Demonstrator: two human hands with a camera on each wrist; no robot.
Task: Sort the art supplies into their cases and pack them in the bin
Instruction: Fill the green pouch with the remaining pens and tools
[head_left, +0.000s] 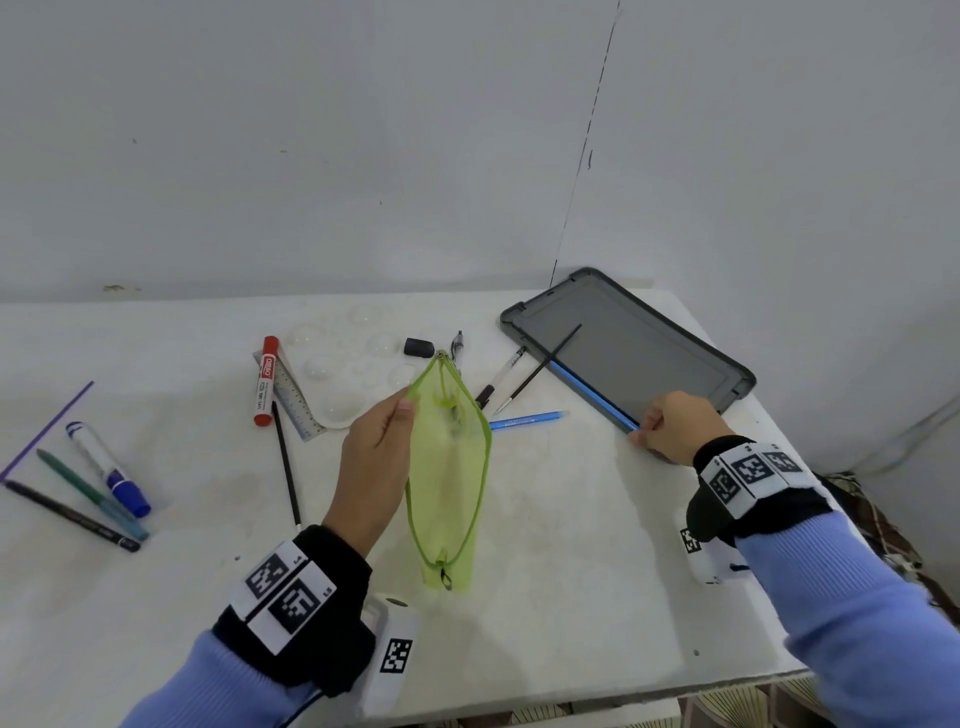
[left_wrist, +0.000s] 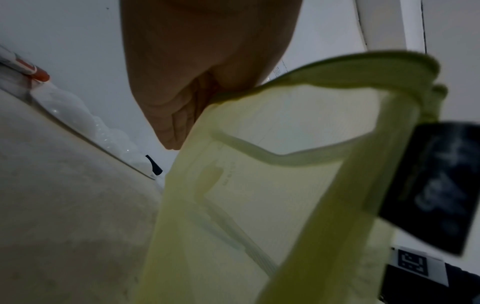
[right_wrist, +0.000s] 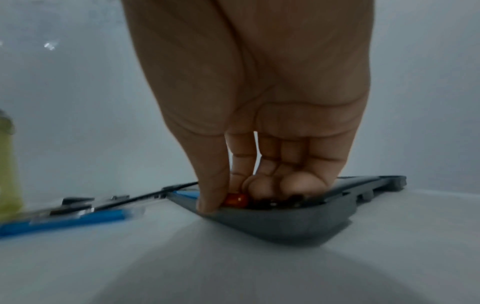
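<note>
Left hand pinching rim of green mesh case, held open above surface; right hand pinching blue pencil on grey lid; next: lift, insert into case.

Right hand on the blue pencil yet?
Touching. Right wrist view shows the right hand pinching the blue pencil at its red end, over the gray tray.
</note>
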